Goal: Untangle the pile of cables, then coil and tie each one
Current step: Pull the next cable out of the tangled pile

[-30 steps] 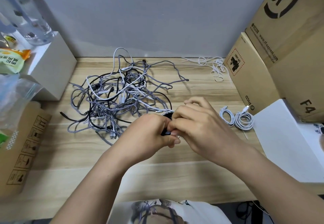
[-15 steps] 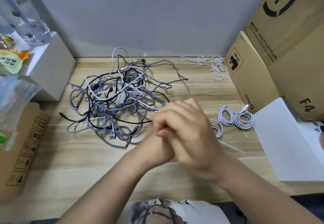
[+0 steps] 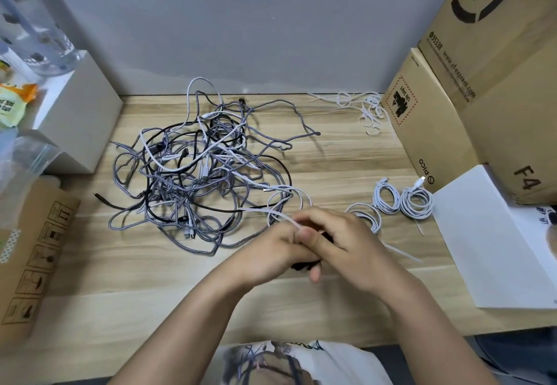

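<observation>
A tangled pile of grey braided, black and white cables (image 3: pixel 199 170) lies on the wooden table (image 3: pixel 150 288), left of centre. My left hand (image 3: pixel 271 255) and my right hand (image 3: pixel 340 243) meet just in front of the pile's right edge. Together they grip a small black coiled cable (image 3: pixel 304 265), mostly hidden between the palms. A white zip tie (image 3: pixel 271 211) runs from my fingers out to the left. Three white coiled cables (image 3: pixel 416 202) lie to the right of my hands.
Loose white zip ties (image 3: pixel 364 107) lie at the back right. Cardboard boxes (image 3: pixel 482 89) and a white box (image 3: pixel 497 234) stand on the right. A white box (image 3: pixel 81 113) with a clear bottle, a plastic bag and a brown carton (image 3: pixel 33 249) are on the left.
My hands moved right and toward me with the black coil. A white zip tie now sticks out to the left from my fingers. A third white coil has come into view beside them.
</observation>
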`<state>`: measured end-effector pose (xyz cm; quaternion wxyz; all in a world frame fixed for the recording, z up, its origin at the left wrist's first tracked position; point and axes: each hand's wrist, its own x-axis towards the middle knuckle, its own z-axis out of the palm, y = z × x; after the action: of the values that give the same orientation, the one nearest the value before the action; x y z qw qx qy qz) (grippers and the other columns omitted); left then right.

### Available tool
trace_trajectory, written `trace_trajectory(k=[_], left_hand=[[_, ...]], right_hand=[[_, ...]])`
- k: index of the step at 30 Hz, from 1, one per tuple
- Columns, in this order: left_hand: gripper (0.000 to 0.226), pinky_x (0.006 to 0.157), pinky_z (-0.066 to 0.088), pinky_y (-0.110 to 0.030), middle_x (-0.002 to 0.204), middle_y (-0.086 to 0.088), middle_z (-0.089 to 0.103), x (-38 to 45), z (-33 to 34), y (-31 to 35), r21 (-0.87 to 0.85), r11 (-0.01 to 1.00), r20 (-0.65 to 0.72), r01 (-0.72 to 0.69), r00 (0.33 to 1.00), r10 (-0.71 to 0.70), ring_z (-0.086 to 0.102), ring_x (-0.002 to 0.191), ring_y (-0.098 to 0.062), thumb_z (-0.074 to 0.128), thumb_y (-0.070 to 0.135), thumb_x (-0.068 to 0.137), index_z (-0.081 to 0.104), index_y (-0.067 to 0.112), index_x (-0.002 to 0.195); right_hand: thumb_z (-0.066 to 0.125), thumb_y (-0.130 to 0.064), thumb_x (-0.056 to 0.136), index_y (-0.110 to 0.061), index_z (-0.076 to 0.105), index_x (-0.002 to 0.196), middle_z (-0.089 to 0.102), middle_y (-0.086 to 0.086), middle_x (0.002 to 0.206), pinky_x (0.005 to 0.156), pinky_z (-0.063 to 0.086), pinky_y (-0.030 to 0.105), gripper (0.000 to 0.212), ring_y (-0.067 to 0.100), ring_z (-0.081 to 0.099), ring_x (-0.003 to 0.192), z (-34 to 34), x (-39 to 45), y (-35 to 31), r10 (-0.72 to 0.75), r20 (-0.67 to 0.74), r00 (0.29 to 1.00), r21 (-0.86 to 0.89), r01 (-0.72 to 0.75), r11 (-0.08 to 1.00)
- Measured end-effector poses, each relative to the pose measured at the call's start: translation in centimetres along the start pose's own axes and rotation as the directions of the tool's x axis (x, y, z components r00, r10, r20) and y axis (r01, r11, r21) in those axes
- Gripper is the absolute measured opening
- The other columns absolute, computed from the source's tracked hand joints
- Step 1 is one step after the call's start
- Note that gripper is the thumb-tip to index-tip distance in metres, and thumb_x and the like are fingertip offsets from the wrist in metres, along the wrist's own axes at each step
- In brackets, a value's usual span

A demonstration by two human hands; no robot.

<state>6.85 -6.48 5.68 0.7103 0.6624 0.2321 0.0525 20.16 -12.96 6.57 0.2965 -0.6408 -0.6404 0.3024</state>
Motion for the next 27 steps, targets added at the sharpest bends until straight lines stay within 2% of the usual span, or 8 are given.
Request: trace_trajectory(k=[4,9,14,18,20,22,25,27], left_hand=[[0.028,0.050,0.029,-0.018,0.057,-0.009,0.059,0.5,-0.7,0.1,-0.123,0.991,0.005,0.048,0.999,-0.048,0.040,0.054,-0.010,0.054,0.028,0.083,0.063,0.018,0.058],[0.023,0.061,0.039,-0.024,0.059,-0.003,0.063,1.7,-0.4,-0.6,-0.260,0.960,-0.063,0.104,0.990,-0.124,0.047,0.066,-0.022,0.060,0.033,0.080,0.069,0.018,0.064],[0.030,0.061,0.043,-0.025,0.059,0.001,0.057,4.6,0.6,-2.0,-0.493,0.870,-0.465,-0.034,0.855,-0.230,0.056,0.057,-0.014,0.076,0.009,0.074,0.052,0.012,0.092],[0.027,0.071,0.045,-0.018,0.078,0.008,0.062,7.5,0.8,-2.3,-0.172,0.985,-0.475,-0.026,0.878,-0.060,0.058,0.078,-0.005,0.068,0.026,0.080,0.065,0.016,0.105],[0.033,0.090,0.040,-0.022,0.097,0.002,0.054,9.4,0.1,-3.2,0.116,0.990,-0.535,0.084,0.845,-0.009,0.051,0.099,-0.010,0.066,0.039,0.078,0.069,0.020,0.105],[0.031,0.099,0.038,-0.025,0.105,-0.003,0.058,12.1,-0.5,-3.7,0.175,0.974,-0.535,0.144,0.844,-0.028,0.052,0.107,-0.015,0.064,0.037,0.084,0.069,0.017,0.108],[0.029,0.095,0.047,-0.037,0.108,-0.016,0.068,15.2,-0.9,-3.9,-0.088,0.979,-0.451,0.183,0.869,-0.203,0.063,0.103,-0.026,0.053,0.026,0.091,0.065,0.008,0.111],[0.024,0.078,0.053,-0.024,0.107,-0.023,0.066,16.7,-1.0,-3.9,-0.347,0.918,-0.375,0.193,0.868,-0.325,0.063,0.085,-0.019,0.044,0.014,0.098,0.059,0.004,0.115]], right_hand=[[0.057,-0.058,0.075,-0.041,0.055,0.116,0.063,-0.034,0.085,0.084,0.046,0.021,0.044,-0.003,0.061,0.089,-0.7,-1.1,1.6,0.023,0.064,0.998,0.171,-0.034,0.985],[0.068,-0.030,0.077,-0.034,0.060,0.116,0.065,-0.024,0.070,0.079,0.046,0.017,0.040,-0.005,0.061,0.075,-1.7,-0.8,2.5,0.068,0.111,0.991,0.227,-0.092,0.970],[0.073,-0.015,0.079,-0.041,0.063,0.089,0.068,-0.021,0.076,0.068,0.045,0.009,0.030,-0.009,0.060,0.074,-3.1,0.7,4.0,0.176,-0.040,0.984,0.132,-0.169,0.977],[0.064,-0.009,0.086,-0.018,0.068,0.101,0.069,-0.001,0.088,0.073,0.048,0.025,0.018,0.012,0.063,0.082,-4.6,2.8,6.0,0.274,-0.025,0.961,0.051,-0.273,0.961],[0.062,-0.009,0.088,-0.013,0.068,0.102,0.066,0.003,0.094,0.078,0.045,0.024,0.016,0.017,0.060,0.088,-5.2,3.9,7.3,0.300,-0.012,0.954,0.015,-0.300,0.954],[0.061,-0.008,0.088,-0.010,0.068,0.103,0.063,0.005,0.099,0.080,0.039,0.016,0.016,0.018,0.056,0.094,-5.7,5.8,9.4,0.320,-0.018,0.947,-0.021,-0.321,0.947],[0.058,-0.004,0.090,-0.008,0.067,0.106,0.060,0.010,0.105,0.087,0.039,0.024,0.019,0.022,0.055,0.103,-5.7,8.6,12.9,0.416,-0.050,0.908,-0.023,-0.418,0.908],[0.056,-0.004,0.091,-0.006,0.067,0.108,0.062,0.012,0.111,0.091,0.039,0.029,0.020,0.024,0.056,0.107,-5.5,10.0,15.1,0.491,-0.018,0.871,-0.041,-0.491,0.870]])
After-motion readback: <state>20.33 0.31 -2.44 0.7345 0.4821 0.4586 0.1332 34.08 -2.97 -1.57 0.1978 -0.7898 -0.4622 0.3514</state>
